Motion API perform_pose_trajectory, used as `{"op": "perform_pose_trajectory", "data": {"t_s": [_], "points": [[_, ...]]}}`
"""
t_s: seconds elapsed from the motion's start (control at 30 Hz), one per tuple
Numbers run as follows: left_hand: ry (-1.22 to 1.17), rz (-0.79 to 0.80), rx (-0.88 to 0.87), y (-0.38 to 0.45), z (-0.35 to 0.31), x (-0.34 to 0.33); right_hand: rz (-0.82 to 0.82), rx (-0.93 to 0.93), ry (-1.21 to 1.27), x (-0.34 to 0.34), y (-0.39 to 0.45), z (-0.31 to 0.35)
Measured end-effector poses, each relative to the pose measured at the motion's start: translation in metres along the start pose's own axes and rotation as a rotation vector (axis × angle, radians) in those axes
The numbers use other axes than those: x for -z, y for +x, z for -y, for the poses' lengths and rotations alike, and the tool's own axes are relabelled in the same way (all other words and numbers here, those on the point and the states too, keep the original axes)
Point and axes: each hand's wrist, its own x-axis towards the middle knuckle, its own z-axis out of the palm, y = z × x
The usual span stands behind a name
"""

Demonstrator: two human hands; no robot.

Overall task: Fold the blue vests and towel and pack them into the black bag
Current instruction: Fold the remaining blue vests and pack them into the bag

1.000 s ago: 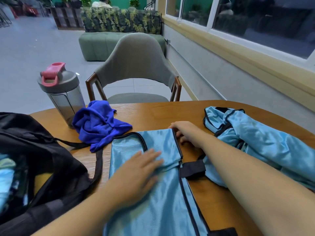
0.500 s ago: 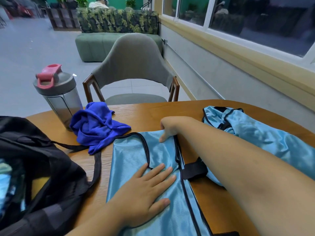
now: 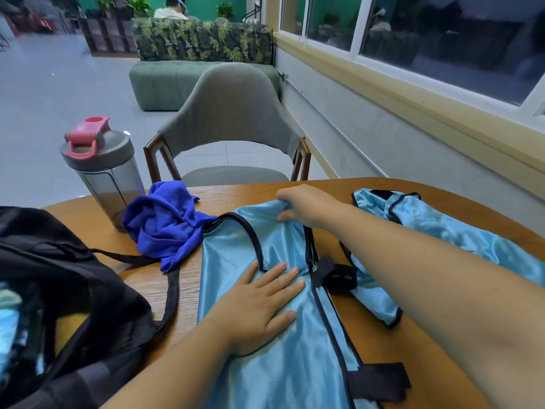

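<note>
Your left hand (image 3: 259, 305) is lying flat, fingers spread, pressing the light-blue vest (image 3: 283, 335) onto the table (image 3: 383, 332) | your right hand (image 3: 306, 206) is pinching that vest's far edge — fingers curled | towel (image 3: 165, 222) crumpled left of it, second vest (image 3: 442, 231) right | black bag (image 3: 73, 305) lying open left of your left hand | no writing is showing legibly — bottle (image 3: 103, 169) unmarked.

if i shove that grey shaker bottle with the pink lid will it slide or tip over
The shaker bottle probably tips rather than slides: it stands tall and narrow on the wooden table. Its clear body looks empty, so likely light and easily knocked. Its round shape means it would probably roll once down.
</note>
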Motion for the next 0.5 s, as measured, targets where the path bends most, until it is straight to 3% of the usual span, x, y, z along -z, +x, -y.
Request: {"op": "perform_pose_trajectory", "data": {"t_s": [0.1, 0.17, 0.27, 0.33, 0.4, 0.5], "points": [[0.033, -0.210, -0.016, -0.005, 0.001, -0.002, -0.101, 0.037, 0.006, 0.001, -0.011, 0.005], [0.071, -0.470, 0.007, -0.005, 0.002, 0.000, -0.162, 0.080, -0.013, 0.004, -0.019, 0.011], [0.019, -0.765, 0.245, 0.004, 0.007, 0.023, -0.229, 0.151, -0.032, 0.009, -0.032, 0.019], [0.005, -0.745, 0.427, 0.008, 0.014, 0.045, -0.271, 0.190, -0.040, 0.011, -0.041, 0.022], [0.011, -0.574, 0.562, 0.008, 0.024, 0.064, -0.310, 0.232, -0.040, 0.010, -0.046, 0.021], [0.029, -0.464, 0.617, 0.002, 0.030, 0.083, -0.377, 0.306, -0.034, 0.008, -0.056, 0.020]]}}
